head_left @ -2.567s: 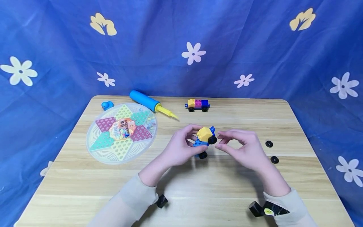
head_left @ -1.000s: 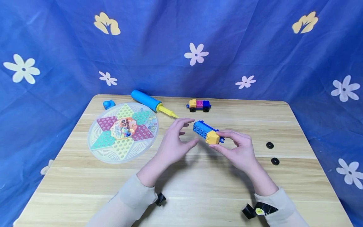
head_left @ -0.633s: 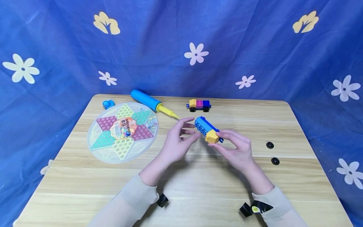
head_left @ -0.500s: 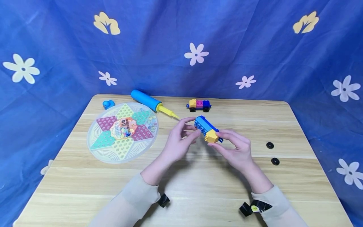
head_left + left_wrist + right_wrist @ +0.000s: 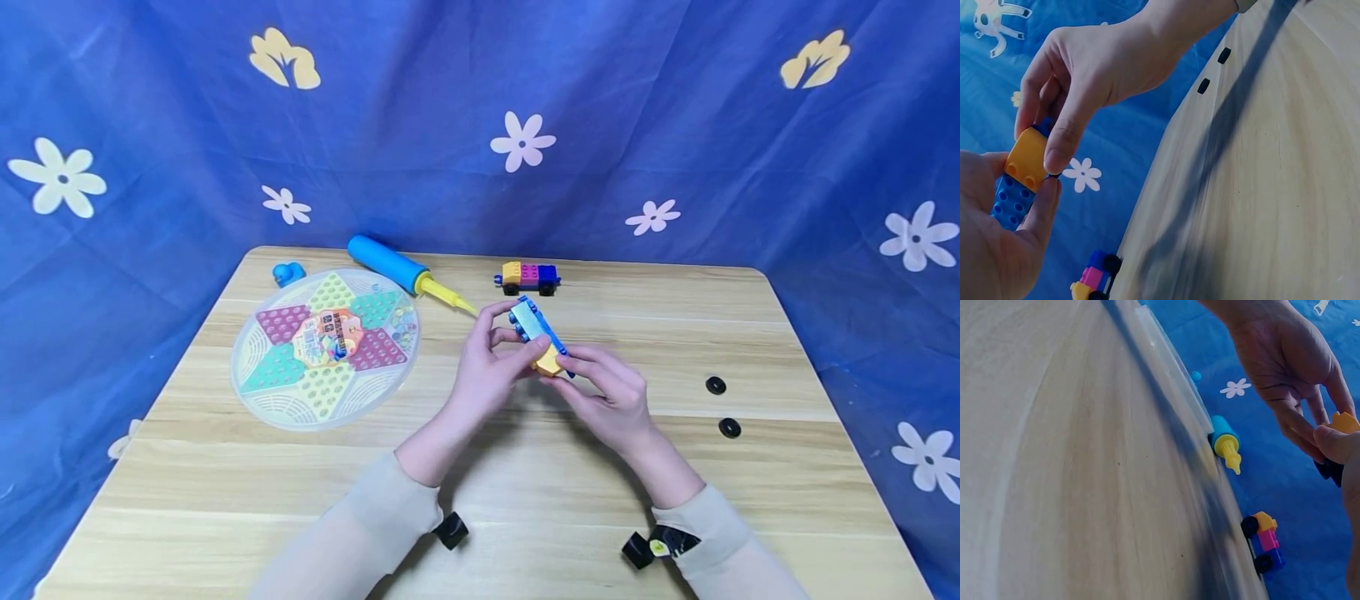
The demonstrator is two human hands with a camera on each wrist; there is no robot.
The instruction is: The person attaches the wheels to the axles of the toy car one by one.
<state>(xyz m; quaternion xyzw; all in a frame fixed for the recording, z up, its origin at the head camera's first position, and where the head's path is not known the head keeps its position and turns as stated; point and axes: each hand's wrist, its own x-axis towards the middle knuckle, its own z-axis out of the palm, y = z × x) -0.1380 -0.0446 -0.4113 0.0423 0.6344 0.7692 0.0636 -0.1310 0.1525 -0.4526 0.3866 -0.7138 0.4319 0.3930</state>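
A toy block car [image 5: 529, 319], with a light blue studded brick [image 5: 1011, 201] and a yellow sloped block [image 5: 1026, 153], is held above the table, tilted with its studs facing left. My left hand [image 5: 483, 358] grips its body, thumb across the near side and fingers on the far side. My right hand [image 5: 611, 400] pinches the yellow end between thumb and fingers. In the right wrist view the yellow block [image 5: 1345, 423] shows between both hands, with a black part below it. Most of the car's underside is hidden.
Two black wheels [image 5: 716, 385] lie on the table [image 5: 675, 533] at right. Another block car [image 5: 529, 276], yellow, pink and blue, stands at the back. A blue-yellow pump [image 5: 386, 260], a round Chinese checkers board [image 5: 258, 396] and a small blue duck [image 5: 288, 273] lie left.
First my left hand held the car alone, black wheels showing. Then my right hand held its yellow end, my left hand apart. Now my left hand grips it too, and it is tilted more steeply.
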